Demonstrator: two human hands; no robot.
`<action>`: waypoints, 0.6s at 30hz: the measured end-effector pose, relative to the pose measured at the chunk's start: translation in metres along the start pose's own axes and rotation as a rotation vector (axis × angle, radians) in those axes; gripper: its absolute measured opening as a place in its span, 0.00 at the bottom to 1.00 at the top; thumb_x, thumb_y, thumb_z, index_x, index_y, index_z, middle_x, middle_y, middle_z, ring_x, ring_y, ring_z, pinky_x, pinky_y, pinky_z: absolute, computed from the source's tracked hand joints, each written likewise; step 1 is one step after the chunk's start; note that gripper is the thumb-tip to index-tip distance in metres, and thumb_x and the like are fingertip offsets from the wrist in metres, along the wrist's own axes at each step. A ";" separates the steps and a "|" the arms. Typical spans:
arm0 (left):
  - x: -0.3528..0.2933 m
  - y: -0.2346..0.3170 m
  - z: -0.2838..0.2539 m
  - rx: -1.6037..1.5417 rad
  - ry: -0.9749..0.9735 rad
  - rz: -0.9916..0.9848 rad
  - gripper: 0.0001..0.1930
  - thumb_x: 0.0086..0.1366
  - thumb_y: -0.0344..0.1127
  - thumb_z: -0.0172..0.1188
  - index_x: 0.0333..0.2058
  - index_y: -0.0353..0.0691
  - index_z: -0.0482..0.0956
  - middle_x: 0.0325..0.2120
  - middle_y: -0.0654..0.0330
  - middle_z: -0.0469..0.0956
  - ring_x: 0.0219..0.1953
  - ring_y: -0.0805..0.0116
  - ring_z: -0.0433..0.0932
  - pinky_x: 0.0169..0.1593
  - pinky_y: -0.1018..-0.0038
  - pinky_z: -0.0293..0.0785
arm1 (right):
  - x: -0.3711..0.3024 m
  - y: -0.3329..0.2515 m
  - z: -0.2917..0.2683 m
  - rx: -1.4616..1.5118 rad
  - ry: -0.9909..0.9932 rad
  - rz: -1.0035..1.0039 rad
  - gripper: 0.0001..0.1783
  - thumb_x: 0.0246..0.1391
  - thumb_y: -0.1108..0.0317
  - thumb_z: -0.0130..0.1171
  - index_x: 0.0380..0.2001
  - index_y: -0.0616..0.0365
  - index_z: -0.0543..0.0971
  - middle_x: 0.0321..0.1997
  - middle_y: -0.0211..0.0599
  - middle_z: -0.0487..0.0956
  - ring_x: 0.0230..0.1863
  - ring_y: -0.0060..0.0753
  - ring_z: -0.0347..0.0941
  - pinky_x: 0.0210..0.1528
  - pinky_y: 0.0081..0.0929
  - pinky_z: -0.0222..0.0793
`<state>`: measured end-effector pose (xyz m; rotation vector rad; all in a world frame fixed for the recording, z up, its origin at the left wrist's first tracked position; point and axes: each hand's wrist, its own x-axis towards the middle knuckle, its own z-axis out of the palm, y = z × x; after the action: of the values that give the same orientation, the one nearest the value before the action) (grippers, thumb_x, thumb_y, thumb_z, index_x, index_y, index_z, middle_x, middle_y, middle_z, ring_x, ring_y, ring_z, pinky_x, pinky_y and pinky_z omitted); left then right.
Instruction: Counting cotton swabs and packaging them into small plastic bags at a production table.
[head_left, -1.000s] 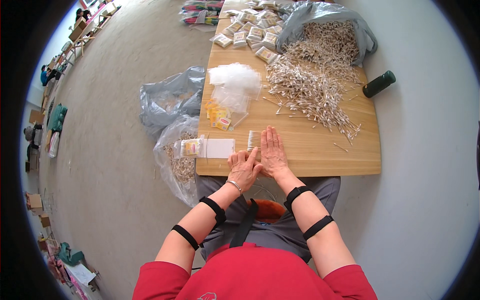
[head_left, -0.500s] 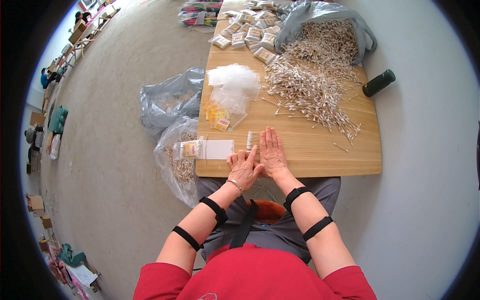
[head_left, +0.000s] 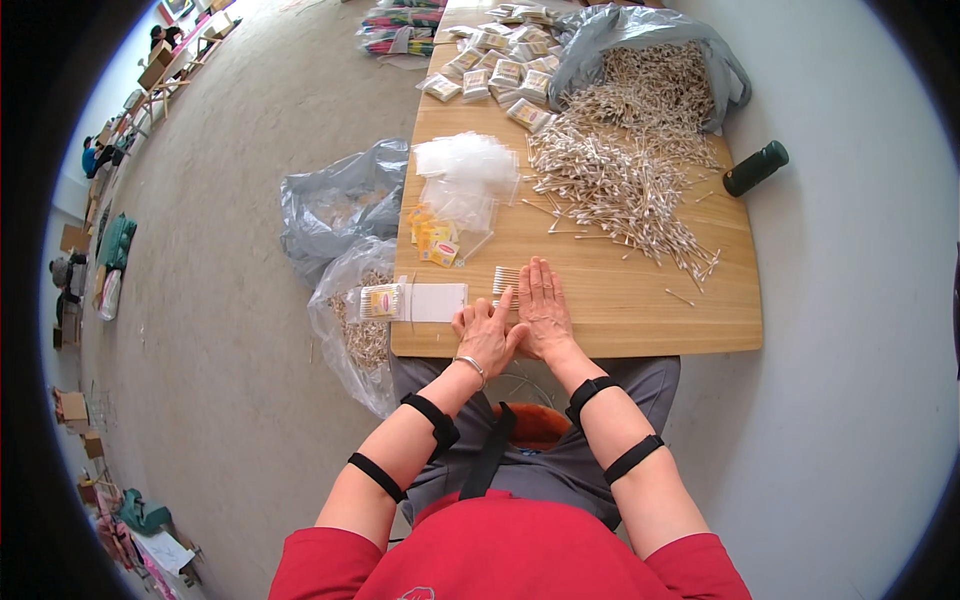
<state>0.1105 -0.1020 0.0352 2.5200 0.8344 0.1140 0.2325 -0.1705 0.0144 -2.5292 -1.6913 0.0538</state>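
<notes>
A short row of cotton swabs lies side by side on the wooden table near its front edge. My right hand rests flat along the row's right side, fingers stretched out together. With its index finger extended onto the swabs' near ends, my left hand has its other fingers bent; nothing shows in its grasp. Left of it lies a white rectangular block, and beside that a filled swab pack with a yellow-and-red label sits at the table's left edge. My hands hide part of the row.
Loose swabs spill from a grey plastic bag at the far right. Clear sachets and yellow labels lie at left, finished packs behind. A dark green bottle stands by the right edge. Plastic bags hang left.
Both hands stay almost where they were over the row of swabs. The whole view has shifted very slightly; nothing was picked up or let go.
</notes>
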 end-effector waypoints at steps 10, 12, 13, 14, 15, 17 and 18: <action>0.003 -0.001 -0.002 -0.006 0.033 0.035 0.31 0.60 0.54 0.53 0.61 0.50 0.60 0.38 0.54 0.67 0.45 0.56 0.63 0.52 0.58 0.49 | 0.000 0.001 0.002 0.024 0.014 0.002 0.53 0.48 0.45 0.50 0.65 0.69 0.41 0.71 0.53 0.38 0.73 0.49 0.30 0.71 0.41 0.27; 0.007 0.000 -0.005 -0.044 0.009 -0.010 0.32 0.61 0.55 0.51 0.61 0.50 0.59 0.38 0.54 0.68 0.45 0.56 0.64 0.52 0.58 0.49 | 0.000 0.000 0.001 0.052 0.023 0.000 0.52 0.48 0.47 0.50 0.65 0.69 0.41 0.71 0.54 0.37 0.73 0.49 0.29 0.72 0.41 0.25; 0.009 -0.001 -0.006 -0.043 0.010 -0.011 0.32 0.61 0.55 0.51 0.61 0.50 0.59 0.38 0.54 0.68 0.45 0.56 0.64 0.52 0.58 0.49 | 0.000 -0.002 0.000 0.053 0.023 -0.001 0.52 0.48 0.47 0.50 0.65 0.69 0.41 0.71 0.54 0.37 0.73 0.49 0.29 0.72 0.41 0.25; 0.012 -0.003 -0.007 -0.040 -0.008 -0.020 0.32 0.61 0.57 0.50 0.62 0.51 0.59 0.38 0.54 0.69 0.45 0.56 0.64 0.52 0.58 0.50 | 0.001 -0.003 0.000 0.030 -0.007 0.004 0.51 0.48 0.48 0.49 0.65 0.69 0.41 0.71 0.54 0.37 0.73 0.49 0.28 0.72 0.41 0.24; 0.013 -0.003 -0.008 -0.038 -0.027 -0.025 0.33 0.62 0.58 0.49 0.62 0.51 0.59 0.39 0.53 0.69 0.45 0.56 0.64 0.51 0.58 0.50 | 0.000 -0.002 0.001 0.005 -0.036 0.012 0.50 0.48 0.50 0.49 0.65 0.69 0.42 0.71 0.54 0.37 0.73 0.49 0.28 0.72 0.41 0.24; 0.015 -0.002 -0.009 -0.018 -0.048 -0.016 0.33 0.62 0.59 0.48 0.62 0.52 0.59 0.39 0.53 0.69 0.45 0.57 0.65 0.51 0.58 0.50 | 0.000 0.000 0.003 0.024 -0.012 0.009 0.50 0.47 0.51 0.49 0.65 0.70 0.42 0.71 0.54 0.37 0.73 0.49 0.28 0.72 0.41 0.23; 0.015 -0.002 -0.010 0.003 -0.072 -0.007 0.33 0.62 0.59 0.48 0.62 0.52 0.59 0.40 0.53 0.69 0.45 0.57 0.65 0.51 0.58 0.50 | 0.001 0.001 0.004 0.045 0.010 0.005 0.50 0.47 0.51 0.49 0.65 0.70 0.42 0.71 0.54 0.37 0.73 0.48 0.28 0.72 0.41 0.23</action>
<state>0.1192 -0.0876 0.0418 2.5081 0.8160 0.0200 0.2329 -0.1700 0.0103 -2.4968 -1.6612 0.0782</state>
